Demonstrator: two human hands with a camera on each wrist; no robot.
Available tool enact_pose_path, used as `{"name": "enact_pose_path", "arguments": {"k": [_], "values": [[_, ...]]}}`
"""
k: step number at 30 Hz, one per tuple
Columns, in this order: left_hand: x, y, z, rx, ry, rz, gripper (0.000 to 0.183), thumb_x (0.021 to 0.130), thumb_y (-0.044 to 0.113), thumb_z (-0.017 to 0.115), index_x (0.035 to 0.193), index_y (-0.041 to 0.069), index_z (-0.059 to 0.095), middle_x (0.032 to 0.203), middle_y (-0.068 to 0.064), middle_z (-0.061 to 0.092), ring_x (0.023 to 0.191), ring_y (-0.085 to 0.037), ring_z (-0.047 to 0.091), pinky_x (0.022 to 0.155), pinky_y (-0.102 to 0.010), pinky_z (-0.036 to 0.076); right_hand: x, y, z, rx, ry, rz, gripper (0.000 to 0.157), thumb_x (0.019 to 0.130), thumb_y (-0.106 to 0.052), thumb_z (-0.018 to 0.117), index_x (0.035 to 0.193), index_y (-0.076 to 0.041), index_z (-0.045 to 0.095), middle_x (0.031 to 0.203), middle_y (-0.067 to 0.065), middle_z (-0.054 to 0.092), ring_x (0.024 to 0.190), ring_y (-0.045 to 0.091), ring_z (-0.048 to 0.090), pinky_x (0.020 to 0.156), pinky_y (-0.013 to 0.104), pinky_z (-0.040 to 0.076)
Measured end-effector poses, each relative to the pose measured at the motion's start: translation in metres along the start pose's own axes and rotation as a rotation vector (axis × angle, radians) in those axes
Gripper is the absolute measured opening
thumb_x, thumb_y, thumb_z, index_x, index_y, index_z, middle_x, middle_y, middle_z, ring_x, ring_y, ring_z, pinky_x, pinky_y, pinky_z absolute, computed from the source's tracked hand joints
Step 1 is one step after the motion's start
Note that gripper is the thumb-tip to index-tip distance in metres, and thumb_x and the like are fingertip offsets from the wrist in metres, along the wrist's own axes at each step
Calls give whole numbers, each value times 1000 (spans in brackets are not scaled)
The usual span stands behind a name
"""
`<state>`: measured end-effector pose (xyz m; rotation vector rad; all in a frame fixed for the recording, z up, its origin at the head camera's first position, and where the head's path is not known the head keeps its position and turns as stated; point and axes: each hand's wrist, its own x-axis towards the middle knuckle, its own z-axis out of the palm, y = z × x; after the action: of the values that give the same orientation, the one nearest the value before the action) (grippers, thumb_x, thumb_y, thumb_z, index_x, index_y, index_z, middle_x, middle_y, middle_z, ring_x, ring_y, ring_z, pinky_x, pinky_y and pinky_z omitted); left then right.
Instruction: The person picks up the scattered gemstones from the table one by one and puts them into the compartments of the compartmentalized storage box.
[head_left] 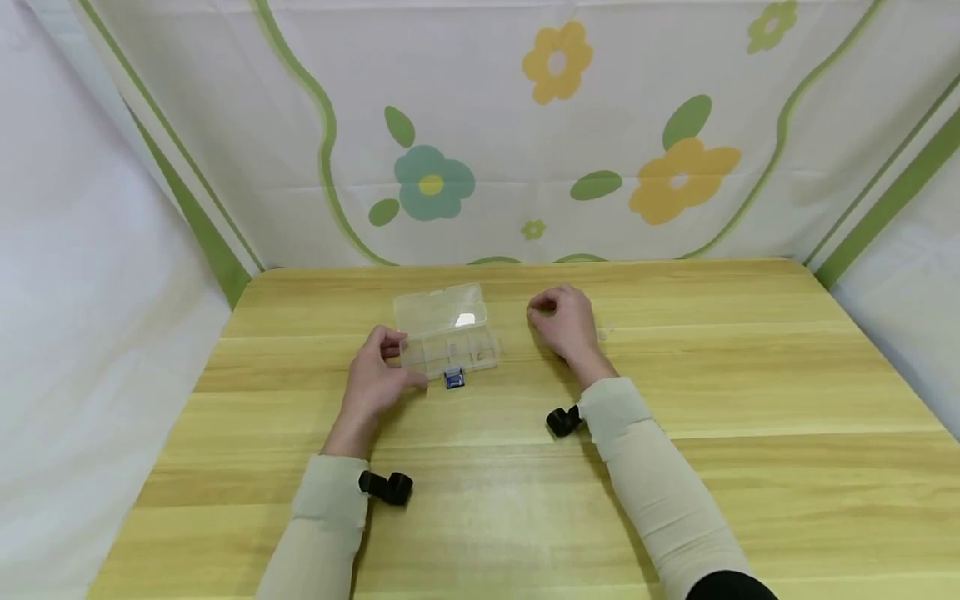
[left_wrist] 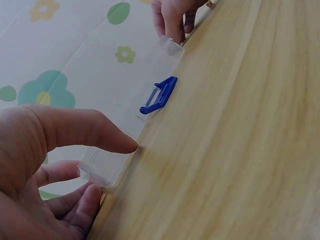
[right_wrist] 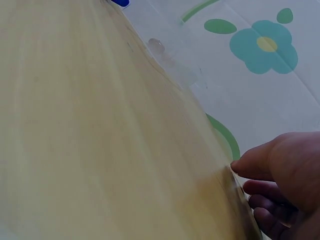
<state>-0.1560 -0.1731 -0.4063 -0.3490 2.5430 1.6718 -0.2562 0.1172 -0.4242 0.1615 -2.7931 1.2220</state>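
Observation:
A clear plastic compartment box (head_left: 440,357) stands on the table with its transparent lid (head_left: 435,310) raised at the back. On its front edge is a blue latch (head_left: 454,379). My left hand (head_left: 375,379) holds the box's left end, the thumb at the front corner and the other fingers around the end. A small roundish thing (head_left: 481,356) lies in a right-hand compartment. Right of the box, my right hand (head_left: 564,321) is lowered to the table, fingers bent and thumb close to the forefinger. Whether something tiny is between those fingertips cannot be made out.
Tiny clear pieces (head_left: 604,333) lie on the wooden table (head_left: 480,517) just right of my right hand. A white curtain with printed flowers (head_left: 510,133) hangs behind the table's back edge. Black wrist cameras (head_left: 390,488) are strapped to both sleeves.

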Motion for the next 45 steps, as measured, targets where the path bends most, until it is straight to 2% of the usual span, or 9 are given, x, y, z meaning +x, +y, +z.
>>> {"name": "enact_pose_path", "arguments": {"k": [6, 17, 23, 29, 35, 45], "values": [[1, 0, 0, -11, 5, 0, 75, 72, -8, 84, 140, 6, 55, 144, -19, 56, 123, -38, 59, 110, -52, 53, 0, -1, 1, 20, 23, -4, 17, 100, -17, 72, 110, -7, 81, 121, 14, 72, 122, 37, 61, 110, 53, 49], [1, 1, -1, -12, 2, 2, 74, 73, -7, 83, 140, 6, 55, 145, -19, 55, 122, -37, 60, 109, -51, 53, 0, -2, 2, 32, 34, 3, 17, 100, -19, 72, 110, -8, 81, 120, 13, 72, 117, 35, 62, 107, 51, 50], [0, 2, -1, -10, 5, 7, 73, 73, -7, 84, 140, 6, 55, 145, -18, 56, 122, -37, 60, 109, -51, 53, 0, -4, 3, 91, 33, 3, 17, 99, -18, 74, 110, -8, 81, 119, 13, 72, 113, 33, 65, 104, 49, 53], [1, 2, 0, -10, 4, 6, 73, 73, -8, 83, 139, 6, 55, 144, -18, 57, 121, -38, 61, 108, -50, 53, -2, -7, 4, 171, -9, 6, 16, 100, -20, 76, 111, -10, 81, 118, 11, 74, 107, 29, 68, 96, 45, 57], [1, 1, 0, -7, 5, 3, 73, 73, -7, 84, 139, 7, 56, 144, -18, 56, 121, -37, 60, 109, -50, 52, -5, -14, 7, 193, -94, -54, 13, 98, -22, 79, 107, -14, 82, 108, 7, 78, 97, 24, 69, 84, 38, 57], [0, 2, 0, -6, 10, 16, 73, 73, -7, 84, 139, 6, 57, 142, -19, 58, 119, -37, 62, 107, -50, 53, -12, -28, 13, 218, -180, -96, 12, 98, -21, 79, 108, -14, 82, 109, 6, 76, 97, 24, 68, 83, 36, 57]]}}
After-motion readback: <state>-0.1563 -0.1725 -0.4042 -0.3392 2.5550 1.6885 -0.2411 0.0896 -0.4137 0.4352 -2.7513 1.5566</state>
